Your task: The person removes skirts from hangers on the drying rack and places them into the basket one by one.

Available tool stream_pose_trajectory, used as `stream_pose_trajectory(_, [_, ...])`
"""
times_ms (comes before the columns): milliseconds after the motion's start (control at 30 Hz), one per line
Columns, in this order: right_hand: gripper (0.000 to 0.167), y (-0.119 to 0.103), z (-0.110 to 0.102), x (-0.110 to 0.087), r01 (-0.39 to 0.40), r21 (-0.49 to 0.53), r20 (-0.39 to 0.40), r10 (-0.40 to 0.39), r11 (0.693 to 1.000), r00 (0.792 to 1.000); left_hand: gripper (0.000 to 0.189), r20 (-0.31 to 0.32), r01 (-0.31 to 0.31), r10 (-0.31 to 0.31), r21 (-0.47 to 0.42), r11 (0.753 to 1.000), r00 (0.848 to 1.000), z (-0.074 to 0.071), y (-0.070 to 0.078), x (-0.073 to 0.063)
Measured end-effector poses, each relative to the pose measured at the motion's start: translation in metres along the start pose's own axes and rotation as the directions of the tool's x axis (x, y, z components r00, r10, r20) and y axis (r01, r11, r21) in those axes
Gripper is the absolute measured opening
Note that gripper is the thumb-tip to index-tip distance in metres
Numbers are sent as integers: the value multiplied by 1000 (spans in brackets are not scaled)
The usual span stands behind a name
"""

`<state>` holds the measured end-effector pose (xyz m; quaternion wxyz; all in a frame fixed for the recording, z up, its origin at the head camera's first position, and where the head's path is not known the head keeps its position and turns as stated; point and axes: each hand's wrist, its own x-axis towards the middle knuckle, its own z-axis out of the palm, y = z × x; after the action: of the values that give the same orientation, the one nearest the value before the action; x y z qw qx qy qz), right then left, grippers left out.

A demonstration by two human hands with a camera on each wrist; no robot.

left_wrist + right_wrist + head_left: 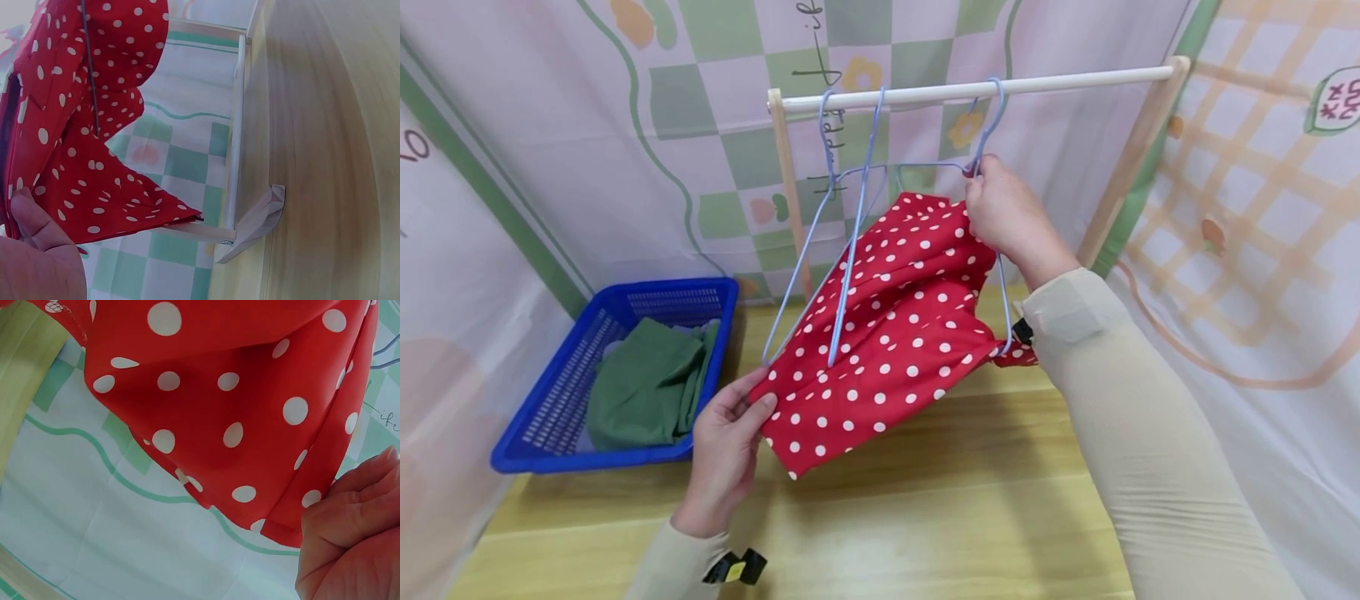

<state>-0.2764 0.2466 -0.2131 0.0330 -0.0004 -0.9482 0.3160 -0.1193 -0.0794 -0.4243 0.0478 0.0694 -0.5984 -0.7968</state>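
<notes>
A red garment with white polka dots [880, 333] is stretched between both hands below the rack's rod; its exact kind does not show. My left hand [724, 446] pinches its lower left corner between thumb and fingers, and the left wrist view shows the thumb [34, 219] on the cloth's edge. With curled fingers, my right hand [1011, 208] grips the upper right corner, close under the hook of a blue wire hanger [997, 117]. Part of that hanger is hidden by the cloth. Two more blue hangers [853, 250] hang to the left, overlapping the garment in the head view.
The white rod [1075, 81] rests on wooden end posts [1131, 167] at the back. A blue plastic basket [542, 400] with folded green cloth [643, 383] stands at left on the wooden table [880, 533]. Patterned curtains [700, 100] surround the table.
</notes>
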Motion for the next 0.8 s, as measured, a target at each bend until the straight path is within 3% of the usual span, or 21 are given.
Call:
stream_pose_trajectory(433, [49, 2, 0, 3, 28, -35, -16, -28, 999, 999, 42, -48, 5, -4, 10, 1000, 999, -12, 0, -4])
stream_pose_trajectory(800, [50, 3, 0, 2, 22, -24, -10, -22, 999, 1000, 46, -106, 11, -13, -16, 1000, 994, -33, 3, -6])
